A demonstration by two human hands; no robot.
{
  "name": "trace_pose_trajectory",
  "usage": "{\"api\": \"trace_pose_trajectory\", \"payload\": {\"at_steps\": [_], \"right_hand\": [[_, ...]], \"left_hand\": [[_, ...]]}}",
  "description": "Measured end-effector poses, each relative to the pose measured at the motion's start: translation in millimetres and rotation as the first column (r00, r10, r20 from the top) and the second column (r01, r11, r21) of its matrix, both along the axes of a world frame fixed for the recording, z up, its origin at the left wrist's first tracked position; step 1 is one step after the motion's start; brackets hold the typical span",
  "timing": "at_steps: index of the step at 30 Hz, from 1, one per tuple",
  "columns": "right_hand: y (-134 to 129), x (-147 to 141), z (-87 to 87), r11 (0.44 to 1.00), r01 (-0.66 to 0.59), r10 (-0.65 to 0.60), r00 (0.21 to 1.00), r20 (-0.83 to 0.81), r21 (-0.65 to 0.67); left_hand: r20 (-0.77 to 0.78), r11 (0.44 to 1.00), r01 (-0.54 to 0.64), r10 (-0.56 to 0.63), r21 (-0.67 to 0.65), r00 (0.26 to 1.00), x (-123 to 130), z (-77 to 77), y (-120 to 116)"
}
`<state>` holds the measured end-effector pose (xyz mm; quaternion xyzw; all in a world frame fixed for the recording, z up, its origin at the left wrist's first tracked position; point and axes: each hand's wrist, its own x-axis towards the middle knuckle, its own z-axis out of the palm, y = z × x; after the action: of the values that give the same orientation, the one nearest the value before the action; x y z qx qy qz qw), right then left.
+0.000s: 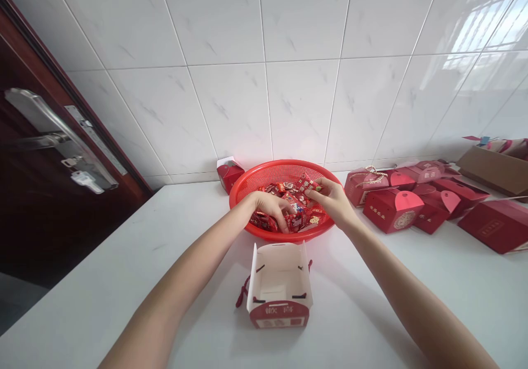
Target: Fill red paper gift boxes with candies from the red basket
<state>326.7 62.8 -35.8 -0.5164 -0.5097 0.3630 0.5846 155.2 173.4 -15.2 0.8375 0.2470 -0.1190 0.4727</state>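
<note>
A red plastic basket (284, 238) stands near the wall with several red candy packets (295, 221) inside. My left hand (274, 207) reaches into it, its fingers apart and pointing down among the packets; whether the fingertips touch one is not clear. Over the basket's right side, my right hand (330, 196) pinches a red packet (304, 185) between thumb and fingers. In front of the basket sits an open red and white box (279, 273), its white inside showing no contents and a dark red cord hanging at its sides.
Several red gift boxes (394, 209) cluster to the right, with a brown carton (490, 165) behind them. Another small red box (230, 174) touches the basket's back left. A tiled wall runs behind the white table (144, 253); a dark door (41, 165) is at left.
</note>
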Motion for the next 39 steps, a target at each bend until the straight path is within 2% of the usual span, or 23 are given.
{"api": "trace_pose_trajectory", "payload": {"at_steps": [3, 5, 9, 14, 19, 27, 34, 39], "right_hand": [[0.0, 0.1, 0.3, 1.000, -0.010, 0.010, 1.000, -0.028, -0.001], [0.7, 0.3, -0.1, 1.000, -0.012, 0.013, 0.999, -0.052, 0.006], [3.2, 1.3, -2.9, 0.998, 0.045, -0.041, 0.993, -0.111, 0.032], [5.2, 2.1, -6.6, 0.992, 0.119, -0.113, 0.984, -0.137, 0.039], [4.1, 0.8, -5.6, 0.988, 0.146, -0.137, 0.977, -0.164, 0.045], [4.0, 1.8, -5.4, 0.991, 0.117, -0.107, 0.986, -0.131, 0.068], [4.8, 2.2, -7.1, 0.994, 0.083, -0.071, 0.985, -0.156, 0.070], [2.2, 1.8, -2.4, 0.997, 0.053, -0.047, 0.994, -0.095, 0.058]], "left_hand": [[0.066, 1.000, -0.031, 0.031, 0.002, 0.997, -0.8, -2.6, 5.1], [0.150, 0.994, -0.107, 0.107, -0.007, 0.983, -1.2, -4.2, 9.4], [0.324, 0.958, -0.259, 0.284, -0.119, 0.902, -2.2, -3.4, 12.5], [0.408, 0.940, -0.286, 0.338, -0.184, 0.848, -4.1, 2.2, 7.4], [0.439, 0.894, -0.369, 0.447, -0.255, 0.780, -4.1, 1.1, 7.3], [0.545, 0.877, -0.351, 0.479, -0.328, 0.688, -1.9, 2.0, 7.1], [0.534, 0.846, -0.350, 0.527, -0.402, 0.661, -0.8, 2.6, 4.8], [0.594, 0.813, -0.332, 0.577, -0.478, 0.560, 1.3, 0.4, 7.3]]}}
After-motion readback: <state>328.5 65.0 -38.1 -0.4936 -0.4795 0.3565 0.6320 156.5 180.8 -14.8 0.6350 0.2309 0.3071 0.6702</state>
